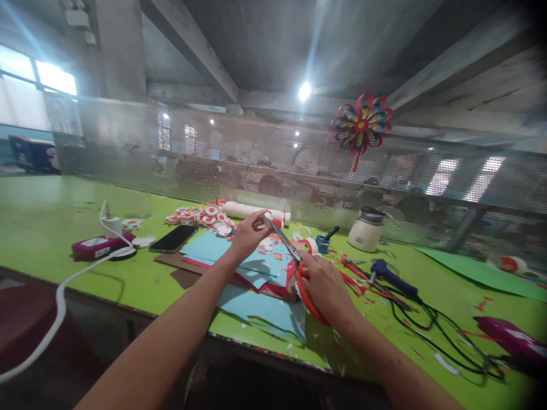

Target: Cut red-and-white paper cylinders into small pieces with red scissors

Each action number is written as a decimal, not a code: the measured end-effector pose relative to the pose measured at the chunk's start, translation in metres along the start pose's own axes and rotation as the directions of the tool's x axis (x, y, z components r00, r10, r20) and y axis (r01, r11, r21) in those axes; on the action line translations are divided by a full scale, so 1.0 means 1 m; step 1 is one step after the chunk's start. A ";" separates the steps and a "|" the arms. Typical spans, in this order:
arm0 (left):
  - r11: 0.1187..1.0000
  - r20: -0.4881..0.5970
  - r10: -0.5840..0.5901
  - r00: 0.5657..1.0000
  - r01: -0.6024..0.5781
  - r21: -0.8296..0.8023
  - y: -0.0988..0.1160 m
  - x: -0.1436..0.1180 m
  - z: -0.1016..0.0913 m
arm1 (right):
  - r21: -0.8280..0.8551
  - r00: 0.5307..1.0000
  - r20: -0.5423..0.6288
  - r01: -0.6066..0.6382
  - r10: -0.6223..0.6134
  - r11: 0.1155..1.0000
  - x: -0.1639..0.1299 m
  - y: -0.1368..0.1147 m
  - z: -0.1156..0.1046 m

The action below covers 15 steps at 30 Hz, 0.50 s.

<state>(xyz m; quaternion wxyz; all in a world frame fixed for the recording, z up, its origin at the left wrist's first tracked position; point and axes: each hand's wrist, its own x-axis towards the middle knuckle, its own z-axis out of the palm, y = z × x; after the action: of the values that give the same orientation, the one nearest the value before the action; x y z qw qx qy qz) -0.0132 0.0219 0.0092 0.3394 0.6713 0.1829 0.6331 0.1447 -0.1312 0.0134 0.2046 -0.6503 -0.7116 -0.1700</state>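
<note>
My right hand (327, 287) grips the red handles of a pair of scissors (287, 245), whose blades point up and left. My left hand (249, 230) pinches a small piece at the blade tips; I cannot tell what the piece is. Both hands hover over a pile of light blue and red paper sheets (256, 285) on the green table (64, 210). Small red and white paper discs (200, 217) lie in a cluster just beyond my left hand.
A black phone (173, 238), a pink box (97, 246) with a white charger and cable lie left. A cream kettle (366, 230), a blue glue gun (391, 276) with black cords and a purple object (508, 336) lie right. A paper flower (361, 125) hangs on the mesh screen.
</note>
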 end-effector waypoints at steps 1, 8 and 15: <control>1.000 0.000 0.001 1.000 -0.001 0.002 0.001 0.000 0.000 | 0.004 1.000 -0.002 0.002 -0.002 1.000 0.000 0.000 0.000; 0.999 -0.010 0.004 1.000 -0.003 0.046 0.003 -0.002 0.002 | 0.002 1.000 -0.002 0.012 -0.012 1.000 0.000 0.000 0.001; 1.000 -0.027 -0.014 1.000 0.014 0.012 0.005 -0.003 0.004 | -0.005 1.000 -0.001 0.019 -0.019 1.000 0.000 0.000 -0.001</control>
<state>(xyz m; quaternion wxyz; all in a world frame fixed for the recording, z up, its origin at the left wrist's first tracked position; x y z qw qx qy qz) -0.0105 0.0156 0.0101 0.3373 0.6635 0.1958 0.6384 0.1444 -0.1315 0.0148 0.2019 -0.6440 -0.7170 -0.1742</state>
